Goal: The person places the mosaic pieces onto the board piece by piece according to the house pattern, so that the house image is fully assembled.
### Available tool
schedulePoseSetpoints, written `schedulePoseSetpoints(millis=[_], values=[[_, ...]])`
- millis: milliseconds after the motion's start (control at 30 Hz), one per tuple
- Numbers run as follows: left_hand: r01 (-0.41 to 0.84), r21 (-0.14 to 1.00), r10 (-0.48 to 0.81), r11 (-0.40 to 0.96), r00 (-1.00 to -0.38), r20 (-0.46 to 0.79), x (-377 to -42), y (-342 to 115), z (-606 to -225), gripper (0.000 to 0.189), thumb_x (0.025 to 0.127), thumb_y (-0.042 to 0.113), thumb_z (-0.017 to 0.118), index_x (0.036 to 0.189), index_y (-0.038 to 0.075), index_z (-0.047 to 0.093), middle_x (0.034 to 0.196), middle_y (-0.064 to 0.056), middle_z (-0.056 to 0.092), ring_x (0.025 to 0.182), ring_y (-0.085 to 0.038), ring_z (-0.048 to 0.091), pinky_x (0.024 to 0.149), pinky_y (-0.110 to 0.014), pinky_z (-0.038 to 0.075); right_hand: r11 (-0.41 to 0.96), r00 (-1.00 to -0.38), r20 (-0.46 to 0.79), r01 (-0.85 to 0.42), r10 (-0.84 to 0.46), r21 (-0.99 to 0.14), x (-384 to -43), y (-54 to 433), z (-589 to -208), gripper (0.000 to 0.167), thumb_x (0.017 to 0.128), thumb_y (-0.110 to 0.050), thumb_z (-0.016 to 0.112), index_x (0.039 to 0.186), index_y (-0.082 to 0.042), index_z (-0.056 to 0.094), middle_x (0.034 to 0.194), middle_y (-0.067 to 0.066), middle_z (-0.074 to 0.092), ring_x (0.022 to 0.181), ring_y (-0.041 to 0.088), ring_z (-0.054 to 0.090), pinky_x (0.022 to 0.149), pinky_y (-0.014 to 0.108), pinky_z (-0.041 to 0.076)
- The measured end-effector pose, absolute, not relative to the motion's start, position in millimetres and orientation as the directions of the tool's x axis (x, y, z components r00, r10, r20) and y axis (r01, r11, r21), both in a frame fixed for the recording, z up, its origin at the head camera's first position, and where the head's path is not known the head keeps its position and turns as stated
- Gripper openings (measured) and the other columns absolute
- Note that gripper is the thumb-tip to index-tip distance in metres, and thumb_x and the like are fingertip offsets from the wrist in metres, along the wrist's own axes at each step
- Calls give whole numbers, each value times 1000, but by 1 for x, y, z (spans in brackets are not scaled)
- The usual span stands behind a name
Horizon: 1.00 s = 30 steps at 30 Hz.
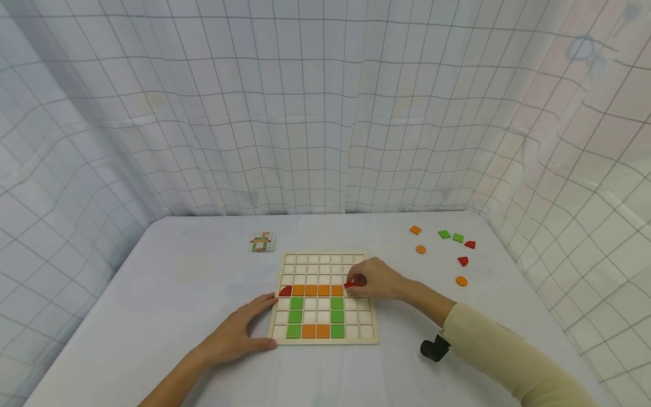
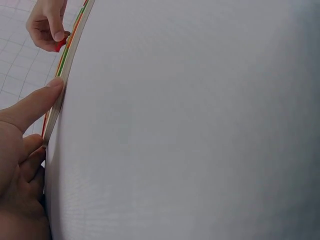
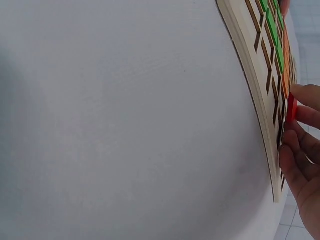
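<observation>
A square wooden grid board (image 1: 325, 342) lies on the white table, with orange, green and red tiles set in some of its cells. My right hand (image 1: 378, 280) pinches a red tile (image 3: 292, 107) between thumb and finger, just right of the row of orange tiles (image 1: 311, 290). At the left end of that row sits a red quarter-round tile (image 1: 286, 291). My left hand (image 1: 236, 330) rests at the board's left edge, thumb and fingertips touching the rim, fingers fairly straight. Green tiles (image 1: 337, 316) form two columns below the orange row.
A small pattern card (image 1: 262, 242) lies behind the board to the left. Loose pieces are scattered at the right: an orange square (image 1: 415, 230), orange discs (image 1: 461, 281), green tiles (image 1: 445, 234) and red quarter-rounds (image 1: 463, 261). Checked curtains (image 1: 325, 113) surround the table.
</observation>
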<state>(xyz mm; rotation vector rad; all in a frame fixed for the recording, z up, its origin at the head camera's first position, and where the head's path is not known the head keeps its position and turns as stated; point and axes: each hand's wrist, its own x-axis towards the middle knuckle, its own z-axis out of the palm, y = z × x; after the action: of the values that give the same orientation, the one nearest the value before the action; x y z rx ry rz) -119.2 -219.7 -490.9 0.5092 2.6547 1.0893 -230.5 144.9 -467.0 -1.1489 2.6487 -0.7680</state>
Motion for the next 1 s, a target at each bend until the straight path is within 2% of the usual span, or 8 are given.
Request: schedulePoseSetpoints(millis=[200, 433, 533, 1000], values=[[240, 710, 404, 662, -912, -68, -119, -220, -491, 92, 83, 53, 83, 157, 15, 46, 165, -9, 36, 150, -42, 28, 115, -69, 25, 600, -684, 27, -658, -729, -455, -230, 143, -469, 15, 95, -28, 77, 100, -14, 77, 76, -15, 60, 72, 6, 54, 66, 24, 50], [233, 706, 396, 668, -915, -73, -119, -220, -489, 92, 82, 53, 84, 157, 15, 45, 165, -10, 35, 150, -43, 27, 115, -69, 24, 563, -631, -16, -681, -776, -469, -231, 147, -466, 25, 97, -12, 72, 121, -9, 76, 83, -13, 60, 77, 8, 53, 68, 24, 47], [231, 710, 398, 665, -914, -76, -119, -220, -489, 93, 82, 53, 84, 158, 15, 45, 165, -10, 35, 151, -43, 27, 115, -69, 24, 550, -619, -17, -686, -785, -476, -231, 147, -466, 28, 97, -9, 70, 125, -8, 75, 81, -13, 58, 74, 7, 51, 65, 23, 46], [232, 711, 400, 664, -913, -75, -119, -221, -495, 92, 82, 54, 83, 157, 16, 46, 165, -8, 36, 151, -41, 28, 116, -68, 25, 571, -654, 15, -671, -756, -473, -226, 145, -468, 13, 96, -15, 76, 108, -10, 76, 80, -13, 59, 73, 6, 54, 68, 25, 49]])
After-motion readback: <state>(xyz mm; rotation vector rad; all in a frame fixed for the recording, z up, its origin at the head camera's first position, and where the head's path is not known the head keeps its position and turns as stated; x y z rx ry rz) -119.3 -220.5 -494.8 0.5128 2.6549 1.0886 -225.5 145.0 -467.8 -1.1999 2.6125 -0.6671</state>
